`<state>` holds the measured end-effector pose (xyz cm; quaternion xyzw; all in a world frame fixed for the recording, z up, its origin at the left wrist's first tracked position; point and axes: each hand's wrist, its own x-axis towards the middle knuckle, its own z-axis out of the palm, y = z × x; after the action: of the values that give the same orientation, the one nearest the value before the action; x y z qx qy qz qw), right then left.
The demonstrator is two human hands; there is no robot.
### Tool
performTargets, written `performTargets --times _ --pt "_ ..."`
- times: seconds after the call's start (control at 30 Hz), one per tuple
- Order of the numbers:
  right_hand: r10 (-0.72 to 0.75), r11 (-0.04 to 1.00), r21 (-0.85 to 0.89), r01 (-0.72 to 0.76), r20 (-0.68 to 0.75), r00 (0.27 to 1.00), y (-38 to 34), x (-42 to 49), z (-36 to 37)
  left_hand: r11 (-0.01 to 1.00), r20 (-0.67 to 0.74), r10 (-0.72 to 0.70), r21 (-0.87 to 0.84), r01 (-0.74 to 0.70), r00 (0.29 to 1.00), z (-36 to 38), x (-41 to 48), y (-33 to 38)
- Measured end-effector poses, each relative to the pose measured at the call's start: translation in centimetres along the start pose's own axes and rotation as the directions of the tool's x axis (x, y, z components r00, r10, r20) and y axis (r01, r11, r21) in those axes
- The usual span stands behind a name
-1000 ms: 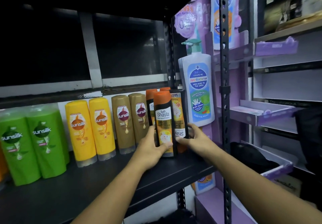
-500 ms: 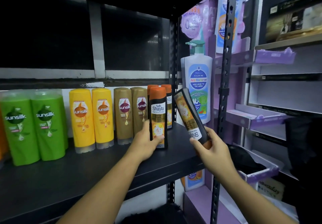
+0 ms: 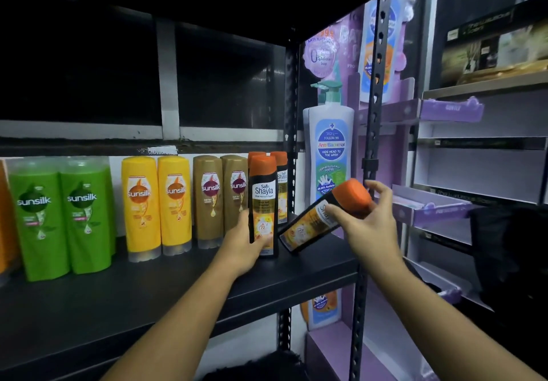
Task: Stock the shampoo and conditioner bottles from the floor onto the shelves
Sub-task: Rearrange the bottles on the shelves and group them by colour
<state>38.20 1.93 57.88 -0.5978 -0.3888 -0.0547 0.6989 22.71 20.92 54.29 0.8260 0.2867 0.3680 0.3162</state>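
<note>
Since a moment ago the tilted Shayla bottle point(image 3: 314, 223) in my right hand point(image 3: 370, 226) has flipped over. Its orange cap now points up and to the right, and its base hangs low by the black shelf point(image 3: 148, 291); whether it touches I cannot tell. My thumb and curled fingers grip it just below the cap. My left hand point(image 3: 246, 247) wraps the lower half of the upright Shayla bottle point(image 3: 264, 202) standing on the shelf, thumb across its front, just beside the brown Sunsilk bottles point(image 3: 221, 199).
</note>
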Motion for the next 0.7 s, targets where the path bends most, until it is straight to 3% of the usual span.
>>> performTargets --times 0.2,0.43,0.57,0.7 --pt "0.001 0.996 0.088 -0.015 0.157 0.988 -1.9 4.5 3.9 1.000 0.001 0.002 -0.016 -0.002 1.000 0.0 0.0 0.0" --pt "-0.008 0.999 -0.031 0.019 0.332 0.943 -0.5 4.3 5.7 1.000 0.008 0.006 -0.022 -0.006 1.000 0.0 0.2 -0.2" --pt "0.104 0.989 -0.144 -0.036 0.497 0.861 2.0 3.3 5.3 1.000 0.006 -0.003 -0.003 0.003 1.000 0.1 0.2 -0.2" --pt "0.167 0.973 -0.222 -0.064 0.482 0.860 3.9 3.6 5.5 1.000 -0.019 -0.013 0.022 0.014 1.000 0.5 0.5 -0.3"
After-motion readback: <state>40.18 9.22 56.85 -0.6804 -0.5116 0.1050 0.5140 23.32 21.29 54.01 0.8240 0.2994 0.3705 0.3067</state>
